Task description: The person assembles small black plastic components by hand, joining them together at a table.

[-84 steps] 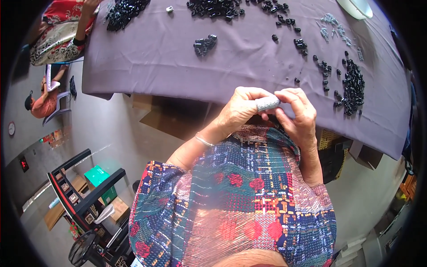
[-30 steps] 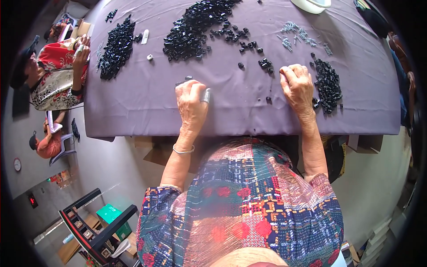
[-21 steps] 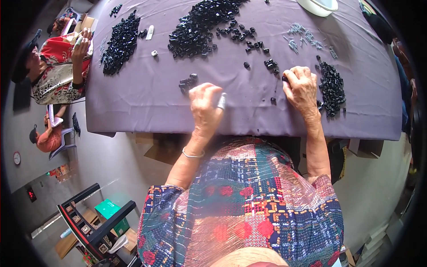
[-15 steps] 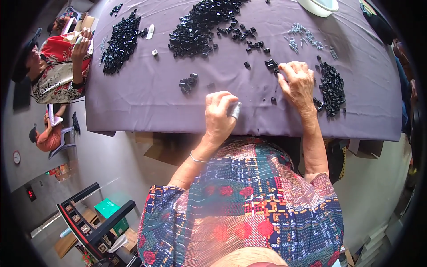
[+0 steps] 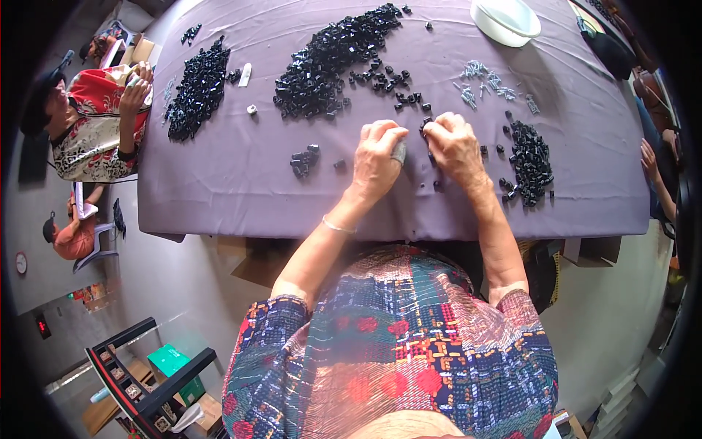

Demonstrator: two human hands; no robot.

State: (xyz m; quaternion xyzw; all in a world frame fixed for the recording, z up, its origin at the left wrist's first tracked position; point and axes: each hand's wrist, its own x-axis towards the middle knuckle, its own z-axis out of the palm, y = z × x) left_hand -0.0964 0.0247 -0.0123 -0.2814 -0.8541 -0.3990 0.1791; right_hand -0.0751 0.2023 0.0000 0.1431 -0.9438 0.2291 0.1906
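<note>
My left hand is closed over the cloth, thumb and fingers drawn together. A grey wrap covers one of its digits, and what the fingers hold, if anything, is hidden. Close on its right, my right hand pinches at small black plastic pieces by its fingertips. A loose black piece lies nearer me. Left of my left hand sit a single black piece and a small black cluster. Beyond my right hand lies a right-hand pile of the same pieces.
A large heap of black pieces spreads across the far middle, another pile at left. Small silvery screw-like parts lie far right, below a white bowl. A person in red and patterned clothing sits at the left edge.
My right hand has moved left, over the small black pieces beside my left hand. My left hand has shifted slightly right. A single black piece now rests where a dark blur showed before.
</note>
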